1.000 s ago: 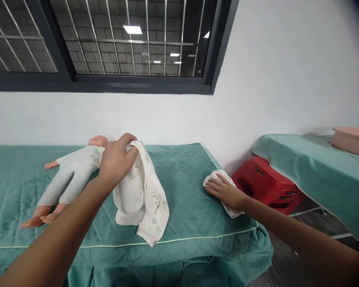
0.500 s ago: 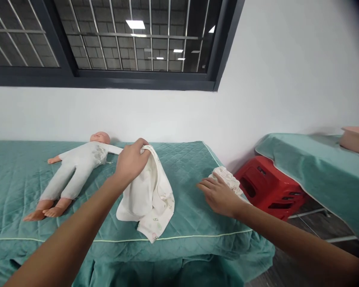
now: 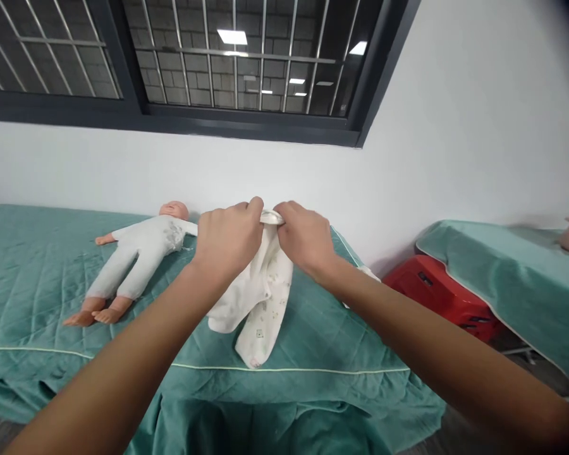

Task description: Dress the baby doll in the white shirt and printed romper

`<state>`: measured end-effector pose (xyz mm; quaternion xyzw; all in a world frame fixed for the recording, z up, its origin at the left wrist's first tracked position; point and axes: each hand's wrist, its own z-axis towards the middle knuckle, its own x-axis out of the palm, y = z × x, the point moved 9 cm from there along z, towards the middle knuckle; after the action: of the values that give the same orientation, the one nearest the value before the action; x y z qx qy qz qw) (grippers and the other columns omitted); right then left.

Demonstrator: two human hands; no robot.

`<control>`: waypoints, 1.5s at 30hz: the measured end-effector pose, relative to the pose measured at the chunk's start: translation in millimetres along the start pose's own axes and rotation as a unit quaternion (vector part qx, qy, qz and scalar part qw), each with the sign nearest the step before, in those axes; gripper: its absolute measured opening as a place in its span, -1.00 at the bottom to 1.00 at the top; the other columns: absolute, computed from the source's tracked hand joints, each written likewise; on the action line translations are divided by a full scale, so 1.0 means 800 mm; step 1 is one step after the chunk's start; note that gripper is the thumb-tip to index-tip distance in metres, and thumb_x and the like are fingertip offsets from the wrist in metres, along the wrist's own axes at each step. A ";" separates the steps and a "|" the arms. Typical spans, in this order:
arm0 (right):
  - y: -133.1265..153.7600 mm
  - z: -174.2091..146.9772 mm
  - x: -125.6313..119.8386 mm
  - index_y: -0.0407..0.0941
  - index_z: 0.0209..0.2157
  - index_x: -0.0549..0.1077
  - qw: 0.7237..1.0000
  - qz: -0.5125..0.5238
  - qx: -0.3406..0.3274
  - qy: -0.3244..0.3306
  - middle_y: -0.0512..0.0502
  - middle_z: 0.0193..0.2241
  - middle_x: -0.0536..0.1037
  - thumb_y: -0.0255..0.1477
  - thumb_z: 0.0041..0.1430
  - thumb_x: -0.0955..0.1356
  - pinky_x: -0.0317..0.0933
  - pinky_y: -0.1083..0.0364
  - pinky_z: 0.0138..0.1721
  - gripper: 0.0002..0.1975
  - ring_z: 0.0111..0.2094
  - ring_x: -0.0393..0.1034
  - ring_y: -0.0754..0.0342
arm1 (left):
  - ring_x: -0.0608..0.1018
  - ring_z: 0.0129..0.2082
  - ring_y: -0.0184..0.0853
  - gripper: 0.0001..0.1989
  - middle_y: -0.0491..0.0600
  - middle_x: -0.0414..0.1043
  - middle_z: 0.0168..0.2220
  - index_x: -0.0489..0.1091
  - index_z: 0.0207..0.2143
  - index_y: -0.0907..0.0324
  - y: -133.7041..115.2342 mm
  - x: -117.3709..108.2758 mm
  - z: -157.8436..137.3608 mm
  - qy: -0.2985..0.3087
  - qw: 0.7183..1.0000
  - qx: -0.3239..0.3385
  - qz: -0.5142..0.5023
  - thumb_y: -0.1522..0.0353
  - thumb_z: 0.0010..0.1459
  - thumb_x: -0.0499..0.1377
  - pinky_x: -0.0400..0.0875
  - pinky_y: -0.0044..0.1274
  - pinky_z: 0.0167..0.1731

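**Garment (image 3: 271,287): Two-Hand Hold**

Left hand (image 3: 230,237): closed, gripping the garment's upper edge. Right hand (image 3: 306,234): closed, gripping the same edge just beside it; a short band of fabric shows between the two. The garment, white with a small print, hangs from both hands above the green bed (image 3: 327,344); whether its lower end touches the cover cannot be told. The doll (image 3: 145,243) lies face up on the bed, to the left. A white cloth (image 3: 368,272) is partly hidden behind the right forearm.
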<state>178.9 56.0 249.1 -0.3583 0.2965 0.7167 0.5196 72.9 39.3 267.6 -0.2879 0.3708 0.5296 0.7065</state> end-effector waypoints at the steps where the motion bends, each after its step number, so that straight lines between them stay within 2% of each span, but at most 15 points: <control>1: 0.006 0.005 -0.003 -0.05 -0.16 0.36 1.000 -0.015 0.000 -0.006 -0.08 -0.17 0.53 -0.49 0.25 0.15 0.09 0.07 -0.33 -0.78 -0.27 0.42 -0.04 | 0.57 -0.31 -0.09 -0.75 0.09 0.52 -0.36 0.38 -0.19 0.17 0.000 -0.002 0.003 -0.001 1.000 -0.006 0.003 0.43 0.23 -0.07 0.31 -0.34 -0.22; 4: 0.021 0.014 0.003 -0.07 -0.13 0.32 1.000 -0.007 0.013 0.003 -0.10 -0.22 0.54 -0.44 0.26 0.17 0.09 0.08 -0.35 -0.81 -0.33 0.41 -0.03 | 0.57 -0.30 -0.10 -0.75 0.08 0.51 -0.38 0.37 -0.17 0.17 0.002 0.000 0.010 0.012 0.999 -0.024 -0.024 0.46 0.19 -0.05 0.32 -0.36 -0.23; 8: 0.022 0.015 0.020 -0.07 -0.19 0.34 0.999 0.006 0.026 0.027 -0.09 -0.26 0.54 -0.48 0.26 0.15 0.10 0.10 -0.35 -0.81 -0.30 0.40 -0.03 | 0.56 -0.23 -0.06 -0.75 0.05 0.50 -0.38 0.39 -0.13 0.12 0.021 0.005 0.012 0.015 0.997 -0.054 -0.060 0.36 0.19 0.00 0.32 -0.35 -0.22; 12: 0.016 0.016 0.045 -0.06 -0.19 0.39 0.994 -0.002 0.027 0.106 -0.11 -0.25 0.55 -0.50 0.26 0.18 0.16 0.09 -0.29 -0.80 -0.23 0.42 -0.03 | 0.55 -0.19 -0.01 -0.74 0.11 0.50 -0.36 0.41 -0.13 0.14 0.035 0.011 0.014 0.024 0.995 -0.077 -0.057 0.39 0.18 0.00 0.30 -0.31 -0.18; 16: 0.002 0.024 0.055 -0.06 -0.15 0.41 0.984 -0.029 0.025 0.173 -0.12 -0.22 0.56 -0.53 0.21 0.21 0.19 0.09 -0.29 -0.76 -0.21 0.43 -0.03 | 0.56 -0.26 -0.01 -0.73 0.15 0.49 -0.38 0.41 -0.19 0.20 0.033 0.020 0.018 0.029 0.998 -0.056 -0.030 0.50 0.14 -0.03 0.27 -0.28 -0.18; 18: -0.008 0.030 0.045 -0.06 -0.09 0.39 0.985 -0.064 0.011 0.158 -0.12 -0.20 0.55 -0.56 0.20 0.19 0.20 0.08 -0.31 -0.70 -0.23 0.43 -0.04 | 0.56 -0.30 -0.03 -0.72 0.14 0.48 -0.39 0.40 -0.20 0.20 0.038 0.024 0.017 0.027 0.998 -0.055 -0.019 0.53 0.14 -0.05 0.28 -0.28 -0.20; 21: -0.020 0.033 0.020 -0.13 -0.01 0.34 0.985 -0.148 -0.034 0.080 -0.22 -0.16 0.52 -0.63 0.18 0.16 0.20 0.02 -0.28 -0.63 -0.21 0.41 -0.09 | 0.56 -0.32 -0.04 -0.72 0.14 0.48 -0.41 0.40 -0.20 0.19 0.049 0.029 0.014 0.030 0.997 -0.070 -0.012 0.52 0.15 -0.05 0.29 -0.31 -0.26; 24: -0.034 0.022 0.016 -0.16 -0.08 0.36 0.979 -0.180 -0.067 0.065 -0.25 -0.19 0.51 -0.67 0.16 0.15 0.20 0.01 -0.26 -0.65 -0.21 0.39 -0.10 | 0.55 -0.31 -0.02 -0.74 0.12 0.49 -0.38 0.40 -0.15 0.14 0.059 0.027 0.008 0.019 0.994 -0.099 -0.050 0.43 0.18 -0.03 0.30 -0.32 -0.30; 27: -0.062 0.007 0.019 -0.12 -0.10 0.39 0.989 -0.116 -0.049 0.076 -0.19 -0.17 0.52 -0.61 0.19 0.15 0.23 0.03 -0.28 -0.68 -0.22 0.41 -0.07 | 0.54 -0.25 -0.07 -0.75 0.06 0.53 -0.30 0.41 -0.14 0.07 0.066 0.021 -0.001 -0.021 0.987 -0.115 -0.114 0.38 0.18 0.02 0.32 -0.35 -0.26; 29: -0.082 -0.002 0.015 -0.09 -0.06 0.41 0.997 -0.040 -0.043 0.058 -0.15 -0.10 0.52 -0.59 0.19 0.15 0.27 0.03 -0.18 -0.64 -0.14 0.42 -0.05 | 0.53 -0.19 -0.14 -0.78 -0.01 0.54 -0.22 0.43 -0.19 0.07 0.070 0.019 -0.008 -0.062 0.977 -0.104 -0.175 0.37 0.16 0.04 0.33 -0.39 -0.20; 33: -0.125 -0.018 -0.004 -0.09 0.02 0.44 0.995 0.098 -0.015 -0.004 -0.11 0.02 0.51 -0.58 0.13 0.15 0.20 -0.03 0.09 -0.54 0.05 0.37 -0.05 | 0.51 -0.15 -0.24 -0.81 -0.06 0.54 -0.20 0.45 -0.25 0.13 0.100 0.038 -0.025 -0.107 0.924 -0.145 -0.337 0.32 0.11 0.10 0.35 -0.46 -0.13; 36: -0.160 -0.030 -0.013 -0.08 -0.04 0.50 0.985 0.164 0.043 -0.007 -0.08 -0.03 0.55 -0.54 0.09 0.19 0.22 -0.05 0.07 -0.56 0.02 0.40 -0.07 | 0.51 -0.17 -0.24 -0.75 -0.05 0.55 -0.21 0.47 -0.24 0.16 0.122 0.066 -0.036 -0.079 0.884 -0.204 -0.414 0.24 0.08 0.14 0.37 -0.48 -0.16; 38: -0.178 -0.038 -0.012 -0.05 -0.11 0.53 0.978 0.195 0.072 0.031 -0.04 -0.09 0.59 -0.46 0.12 0.23 0.25 -0.03 0.03 -0.66 -0.05 0.45 -0.07 | 0.52 -0.20 -0.23 -0.73 -0.04 0.55 -0.25 0.47 -0.27 0.17 0.130 0.078 -0.040 -0.050 0.881 -0.213 -0.419 0.19 0.08 0.14 0.37 -0.49 -0.19; 40: -0.192 -0.046 -0.004 -0.04 -0.16 0.55 0.969 0.211 0.091 0.093 -0.03 -0.15 0.61 -0.32 0.15 0.30 0.27 0.00 -0.01 -0.73 -0.11 0.48 -0.07 | 0.53 -0.23 -0.21 -0.71 -0.03 0.56 -0.29 0.48 -0.31 0.17 0.133 0.087 -0.040 -0.006 0.900 -0.208 -0.384 0.16 0.08 0.12 0.37 -0.48 -0.22; 45: -0.210 -0.061 0.042 -0.05 -0.20 0.58 0.945 0.189 0.074 0.256 -0.04 -0.18 0.62 -0.08 0.16 0.31 0.31 0.04 -0.11 -0.62 -0.16 0.50 -0.07 | 0.54 -0.16 -0.11 -0.62 0.06 0.57 -0.22 0.52 -0.26 0.13 0.125 0.122 -0.028 0.132 0.954 -0.139 -0.232 0.08 0.08 0.08 0.34 -0.40 -0.12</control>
<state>343.1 82.7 185.3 -0.4273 0.5340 0.6621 0.3066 -12.3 101.0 172.5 -0.5283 0.3065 0.3551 0.7077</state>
